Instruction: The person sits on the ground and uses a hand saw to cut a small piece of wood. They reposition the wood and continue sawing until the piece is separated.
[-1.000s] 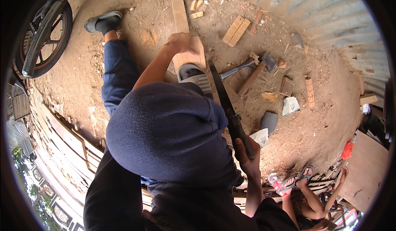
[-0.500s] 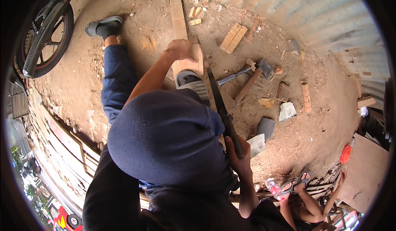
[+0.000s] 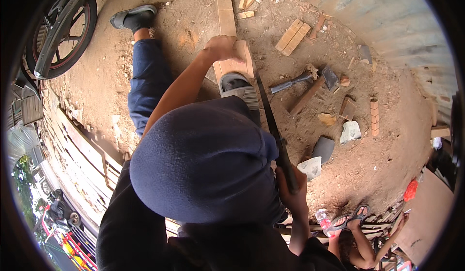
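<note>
My left hand (image 3: 222,48) grips a short wooden board (image 3: 246,58) from above, its fingers bent over the wood. My foot in a grey sandal (image 3: 237,86) presses on the near end of that board. In my right hand (image 3: 295,193) is the dark handle of a handsaw (image 3: 269,113). Its long narrow blade slants away from me, with the far end beside the board's right edge. A longer plank (image 3: 224,9) lies on the ground beyond my left hand. The dark blue hood (image 3: 203,159) covers the middle of the view.
A hammer (image 3: 329,77) and a blue-grey metal tool (image 3: 290,83) lie right of the saw. Several cut wood blocks (image 3: 293,37) are scattered on the dirt. A motorcycle wheel (image 3: 63,34) stands at far left. Another person's sandalled feet (image 3: 357,213) rest at lower right, beside a bottle (image 3: 325,220).
The saw has come back toward me along the board's right side, my right hand moving with it. My left hand and foot keep their places on the board. The whole view has shifted slightly.
</note>
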Action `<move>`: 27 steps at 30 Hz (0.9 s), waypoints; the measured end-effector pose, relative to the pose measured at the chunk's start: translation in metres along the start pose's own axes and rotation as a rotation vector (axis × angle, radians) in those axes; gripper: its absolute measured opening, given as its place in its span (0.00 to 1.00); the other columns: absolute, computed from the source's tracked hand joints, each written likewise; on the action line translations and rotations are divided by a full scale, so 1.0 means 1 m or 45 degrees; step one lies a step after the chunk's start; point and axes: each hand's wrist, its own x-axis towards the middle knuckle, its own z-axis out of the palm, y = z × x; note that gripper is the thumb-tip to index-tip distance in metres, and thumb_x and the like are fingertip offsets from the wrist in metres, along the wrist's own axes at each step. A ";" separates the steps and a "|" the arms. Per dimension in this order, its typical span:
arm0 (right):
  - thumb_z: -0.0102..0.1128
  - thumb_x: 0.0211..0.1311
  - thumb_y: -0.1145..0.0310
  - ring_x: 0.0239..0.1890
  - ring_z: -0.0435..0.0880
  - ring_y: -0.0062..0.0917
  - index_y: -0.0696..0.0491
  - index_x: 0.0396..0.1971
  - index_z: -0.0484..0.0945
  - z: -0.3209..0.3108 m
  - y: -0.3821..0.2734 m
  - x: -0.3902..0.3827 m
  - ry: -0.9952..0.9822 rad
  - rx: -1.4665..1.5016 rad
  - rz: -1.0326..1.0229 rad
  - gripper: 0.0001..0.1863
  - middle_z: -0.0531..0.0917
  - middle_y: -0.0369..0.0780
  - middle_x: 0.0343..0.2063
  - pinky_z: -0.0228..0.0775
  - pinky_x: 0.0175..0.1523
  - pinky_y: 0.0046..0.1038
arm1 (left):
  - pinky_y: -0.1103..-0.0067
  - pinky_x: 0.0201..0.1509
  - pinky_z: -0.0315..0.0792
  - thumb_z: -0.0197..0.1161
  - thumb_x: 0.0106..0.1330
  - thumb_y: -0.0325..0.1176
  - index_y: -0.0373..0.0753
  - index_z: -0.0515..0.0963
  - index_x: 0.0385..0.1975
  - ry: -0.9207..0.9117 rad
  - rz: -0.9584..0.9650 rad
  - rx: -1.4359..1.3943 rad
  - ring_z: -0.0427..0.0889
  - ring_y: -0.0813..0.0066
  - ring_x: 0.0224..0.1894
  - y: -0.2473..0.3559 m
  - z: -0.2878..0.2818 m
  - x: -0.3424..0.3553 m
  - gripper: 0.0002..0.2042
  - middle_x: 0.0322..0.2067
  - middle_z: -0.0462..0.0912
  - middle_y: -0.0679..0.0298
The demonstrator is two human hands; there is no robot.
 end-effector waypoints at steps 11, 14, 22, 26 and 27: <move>0.53 0.64 0.73 0.23 0.70 0.15 0.63 0.33 0.75 0.007 0.006 0.023 0.000 0.068 -0.020 0.08 0.74 0.37 0.17 0.62 0.27 0.25 | 0.68 0.48 0.73 0.71 0.40 0.62 0.37 0.75 0.44 -0.072 -0.089 0.080 0.81 0.58 0.45 0.011 -0.006 -0.006 0.38 0.38 0.83 0.55; 0.54 0.64 0.72 0.23 0.70 0.15 0.63 0.33 0.76 -0.011 0.017 0.013 0.018 -0.117 -0.110 0.08 0.73 0.36 0.16 0.62 0.26 0.25 | 0.67 0.46 0.74 0.72 0.40 0.60 0.38 0.75 0.43 -0.021 -0.061 0.094 0.81 0.57 0.44 0.005 -0.004 0.004 0.36 0.37 0.83 0.55; 0.55 0.64 0.71 0.22 0.68 0.12 0.61 0.30 0.75 0.008 0.004 0.065 -0.009 0.060 -0.149 0.08 0.73 0.34 0.17 0.59 0.25 0.22 | 0.68 0.47 0.73 0.71 0.39 0.62 0.38 0.74 0.45 0.002 -0.012 0.056 0.82 0.58 0.43 0.010 -0.003 -0.001 0.38 0.35 0.83 0.55; 0.56 0.64 0.69 0.22 0.68 0.13 0.61 0.30 0.75 0.005 0.010 0.058 0.023 0.044 -0.130 0.09 0.72 0.33 0.17 0.59 0.25 0.23 | 0.68 0.47 0.74 0.70 0.40 0.64 0.38 0.74 0.42 -0.003 0.000 0.174 0.82 0.59 0.42 0.012 0.004 0.007 0.38 0.35 0.83 0.55; 0.56 0.64 0.69 0.22 0.68 0.13 0.61 0.29 0.75 0.012 0.008 0.068 0.022 0.039 -0.157 0.09 0.72 0.33 0.17 0.59 0.25 0.23 | 0.68 0.46 0.75 0.70 0.40 0.65 0.38 0.75 0.41 0.033 0.043 0.184 0.82 0.60 0.42 0.007 0.004 0.006 0.38 0.35 0.83 0.55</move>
